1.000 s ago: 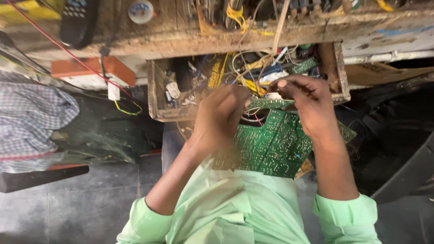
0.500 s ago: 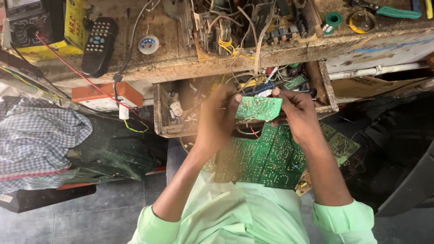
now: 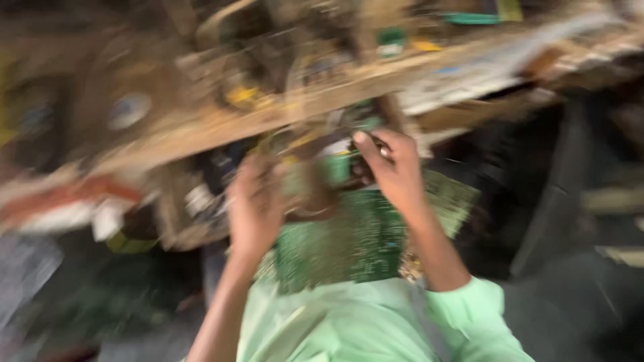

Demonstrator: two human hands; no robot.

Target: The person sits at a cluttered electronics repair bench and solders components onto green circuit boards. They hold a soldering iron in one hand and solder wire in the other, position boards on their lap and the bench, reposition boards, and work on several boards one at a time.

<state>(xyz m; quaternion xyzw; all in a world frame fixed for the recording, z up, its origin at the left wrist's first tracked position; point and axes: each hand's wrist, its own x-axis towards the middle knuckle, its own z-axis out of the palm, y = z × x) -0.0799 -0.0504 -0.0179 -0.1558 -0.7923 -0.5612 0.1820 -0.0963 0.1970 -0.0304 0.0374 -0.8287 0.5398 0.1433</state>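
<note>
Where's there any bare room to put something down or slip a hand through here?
Heavy blur. The workbench top and open drawer look crowded. The large green circuit board fills the lap. Likeliest open room: the dark area right of the right hand, and below left of the left hand.

views: one, head-worn | faces: steeply down over the person's chest and lap toward the counter (image 3: 429, 64) edge | range: close, forearms fill the centre | tilt: counter runs slanted across the top | clarity: heavily motion-blurred | shared: none

Electronics repair workshop; cluttered wooden bench (image 3: 268, 117), open drawer of parts (image 3: 201, 208), green circuit board (image 3: 349, 241) on lap
</note>
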